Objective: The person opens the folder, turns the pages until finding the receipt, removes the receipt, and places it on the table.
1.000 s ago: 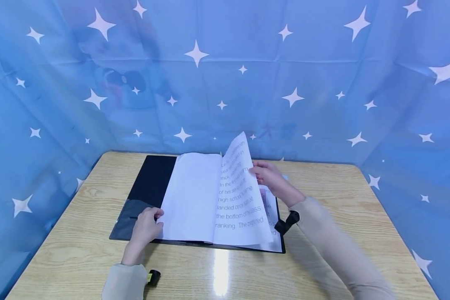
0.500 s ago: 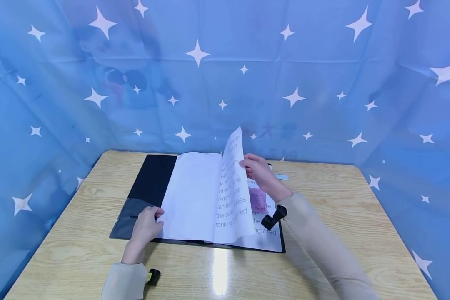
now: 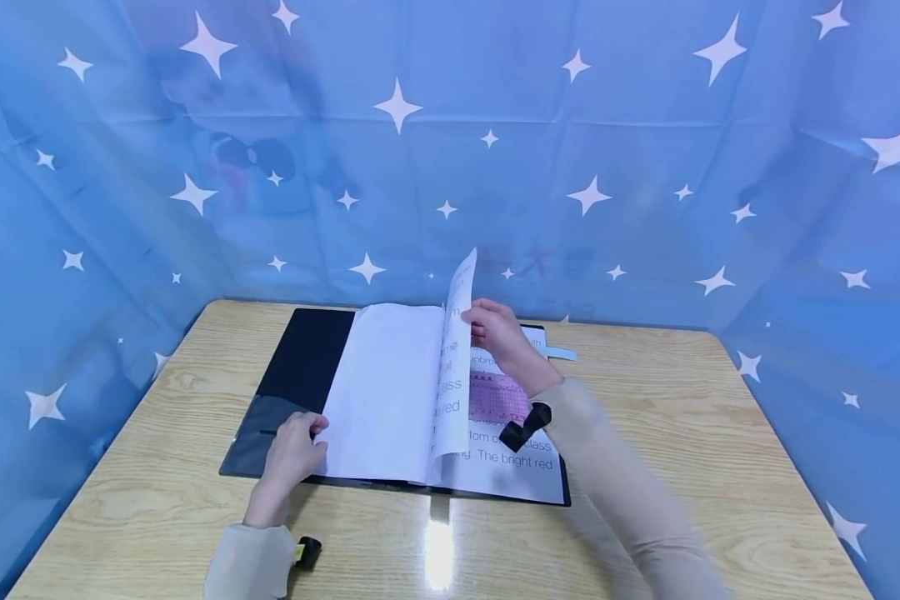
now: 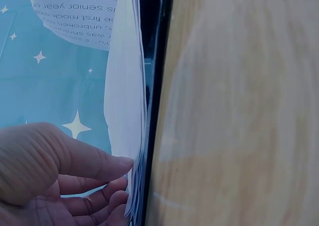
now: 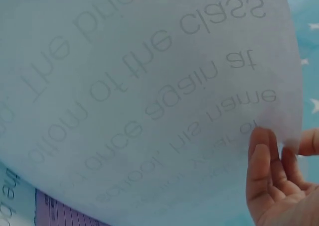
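An open black folder (image 3: pixel 311 350) of paper sheets lies on the table. My right hand (image 3: pixel 502 337) pinches the far right edge of a printed page (image 3: pixel 456 367), which stands raised and curled near the middle; its faint mirrored print shows from behind in the right wrist view. My left hand (image 3: pixel 294 450) holds the left edge of the blank-faced stack of sheets (image 3: pixel 386 392). In the left wrist view the thumb (image 4: pixel 112 167) lies on that stack's edge, with the other fingers curled below. Under the raised page, a pink gridded slip (image 3: pixel 498 398) lies on another printed sheet (image 3: pixel 510 479).
A light blue tab (image 3: pixel 561 353) sticks out from the folder's right side. Wooden table (image 3: pixel 667 400) surrounds the folder, and a blue curtain (image 3: pixel 450 167) with white stars hangs behind it. Black straps with small blocks sit on both wrists.
My right hand has moved left with the page, lifting it more upright and curling it over. The pink slip, the sheet beneath and the blue tab have come into view. My left hand stays put.
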`<state>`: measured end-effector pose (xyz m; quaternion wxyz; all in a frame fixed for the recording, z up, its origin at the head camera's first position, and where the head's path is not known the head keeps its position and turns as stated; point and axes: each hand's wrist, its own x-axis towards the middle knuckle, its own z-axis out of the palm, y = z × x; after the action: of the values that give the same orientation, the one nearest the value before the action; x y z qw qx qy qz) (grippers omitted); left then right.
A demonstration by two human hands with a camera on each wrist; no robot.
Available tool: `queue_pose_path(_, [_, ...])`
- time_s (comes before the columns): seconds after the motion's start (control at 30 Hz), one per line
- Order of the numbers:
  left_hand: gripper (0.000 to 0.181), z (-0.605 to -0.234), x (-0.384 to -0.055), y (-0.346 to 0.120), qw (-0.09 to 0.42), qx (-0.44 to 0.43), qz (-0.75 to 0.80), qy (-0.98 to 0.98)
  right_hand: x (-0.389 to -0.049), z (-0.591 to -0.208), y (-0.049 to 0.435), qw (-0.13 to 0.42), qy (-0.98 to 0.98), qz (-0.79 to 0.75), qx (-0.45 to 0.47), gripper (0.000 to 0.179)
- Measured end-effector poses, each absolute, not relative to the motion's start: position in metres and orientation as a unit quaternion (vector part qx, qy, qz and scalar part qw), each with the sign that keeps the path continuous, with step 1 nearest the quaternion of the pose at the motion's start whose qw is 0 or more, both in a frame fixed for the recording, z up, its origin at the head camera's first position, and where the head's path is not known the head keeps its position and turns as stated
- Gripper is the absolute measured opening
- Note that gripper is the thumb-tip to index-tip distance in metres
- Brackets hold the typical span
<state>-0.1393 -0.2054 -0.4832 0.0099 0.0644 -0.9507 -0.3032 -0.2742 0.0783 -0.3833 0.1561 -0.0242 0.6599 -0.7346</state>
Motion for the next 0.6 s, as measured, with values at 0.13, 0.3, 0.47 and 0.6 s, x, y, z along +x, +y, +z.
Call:
queue_pose_path(0.13, [0.023,-0.484,-0.139,-0.205,0.009,0.067,-0.298,-0.952,-0.275,-0.385,0.072,0.155,0.652,-0.742,-0.014,0.01])
queue_pose_path(0.3, [0.023,-0.484,-0.138,-0.203,0.007,0.069,-0.297,-0.952,-0.276,-0.388,0.063,0.159,0.643,-0.749,-0.013,0.013])
queue_pose_path(0.47, [0.023,-0.484,-0.137,-0.203,0.007,0.067,-0.296,-0.953,-0.275,-0.391,0.052,0.166,0.636,-0.753,-0.015,0.01])
queue_pose_path(0.6, [0.021,-0.482,-0.135,-0.201,0.008,0.066,-0.293,-0.954,-0.274,-0.393,0.043,0.168,0.632,-0.756,-0.015,0.006])
